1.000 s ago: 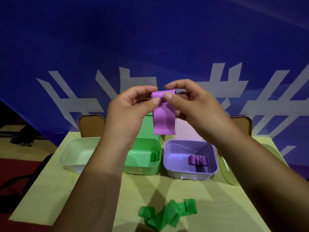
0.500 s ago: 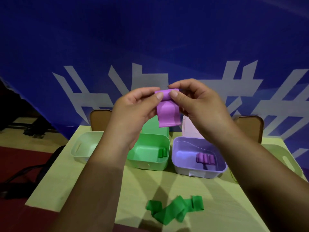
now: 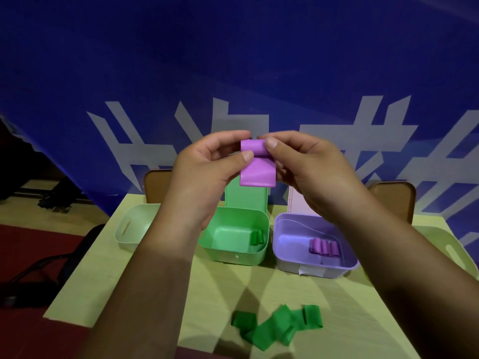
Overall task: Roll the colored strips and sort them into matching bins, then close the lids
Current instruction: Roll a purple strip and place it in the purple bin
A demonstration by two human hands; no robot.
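The hanging tail of the purple strip point(image 3: 256, 172) is shorter than a second ago, and the rolled part at its top is thicker. Both hands hold the strip up in the air above the table point(image 3: 337, 294). The left hand point(image 3: 207, 172) pinches the left end of the roll between thumb and forefinger, and the right hand point(image 3: 305, 172) pinches the right end the same way, so each grip is closed tight on the strip with the other fingers curled behind. The strip is matte and smooth, with its loose end hanging flat and square-cut just under the grip. Straight below the grip stands the green bin point(image 3: 233, 255), with green rolls point(image 3: 256, 237) lying against its right wall and the green lid point(image 3: 246, 198) standing upright behind it. Below and to the right of the grip is the purple bin point(image 3: 287, 265), holding purple rolls point(image 3: 324, 246) side by side, with the pink lid point(image 3: 298, 203) raised behind. Well below the grip, near the table's front edge, loose green strips point(image 3: 277, 326) lie in a crumpled, overlapping heap.
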